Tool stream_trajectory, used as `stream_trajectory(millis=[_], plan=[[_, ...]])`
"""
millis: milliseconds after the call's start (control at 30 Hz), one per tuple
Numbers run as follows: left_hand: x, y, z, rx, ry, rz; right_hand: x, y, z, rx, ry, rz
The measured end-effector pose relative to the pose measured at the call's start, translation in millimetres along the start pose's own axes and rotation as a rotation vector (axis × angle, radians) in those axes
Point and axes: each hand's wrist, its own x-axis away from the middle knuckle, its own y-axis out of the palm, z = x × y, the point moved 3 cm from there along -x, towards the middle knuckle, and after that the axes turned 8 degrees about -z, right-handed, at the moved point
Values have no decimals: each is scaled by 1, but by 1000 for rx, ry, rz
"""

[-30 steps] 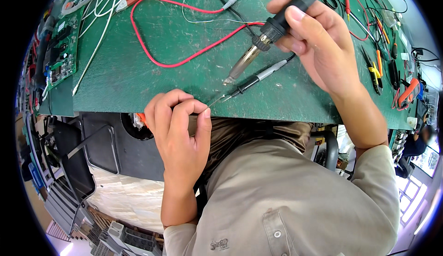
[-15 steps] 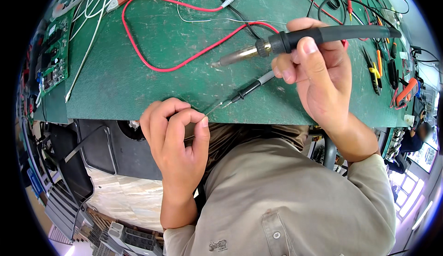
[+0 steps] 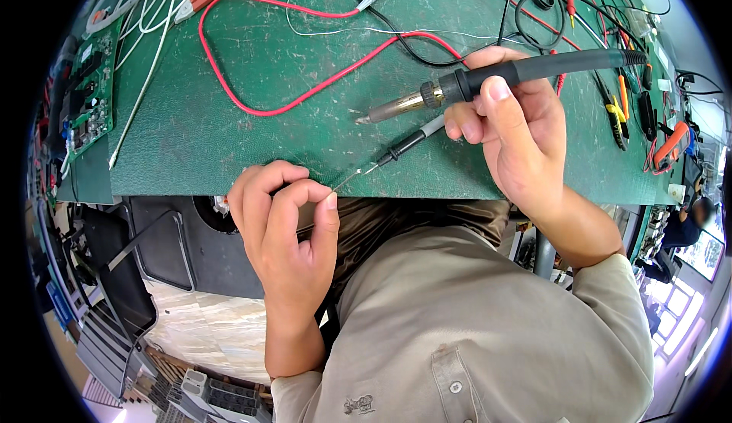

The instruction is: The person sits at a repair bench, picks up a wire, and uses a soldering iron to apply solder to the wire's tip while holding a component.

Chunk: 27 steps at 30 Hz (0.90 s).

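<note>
My right hand [image 3: 518, 149] grips a black soldering iron [image 3: 480, 76] whose metal barrel and tip point left above the green bench mat [image 3: 175, 149]. My left hand [image 3: 286, 240] pinches a thin wire [image 3: 347, 180] near the mat's front edge. The wire's far end lies by the metal tip of a black and grey test probe [image 3: 402, 145] resting on the mat; whether they touch is too small to tell. A red lead [image 3: 244, 103] loops behind the iron, with a fine silvery wire [image 3: 320, 33] beyond it.
A circuit board [image 3: 88, 103], white cables [image 3: 156, 42] and orange-handled pliers [image 3: 198, 0] lie left. Tangled leads, yellow-black pliers [image 3: 616, 114] and an orange meter [image 3: 669, 149] lie right. A chair [image 3: 107, 255] stands below left; another person [image 3: 679, 229] is at far right.
My right hand has come down and turned the soldering iron from steeply slanted to nearly level, tip leftward. My left hand still pinches the wire, slightly lower and further left in view.
</note>
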Motion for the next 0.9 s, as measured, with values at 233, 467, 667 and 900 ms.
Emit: stream_trajectory(millis=[233,467,667,900], plan=[[1,-1,0,18,9,-7,7,-2,4,-81,-38,17],[1,-1,0,23,19,-6,7,-1,5,-76,-57,30],[2,-3,0,24,20,-15,5,-3,3,-69,-106,22],[-2,-4,-1,-1,25,-32,5,1,-1,-131,-170,-56]])
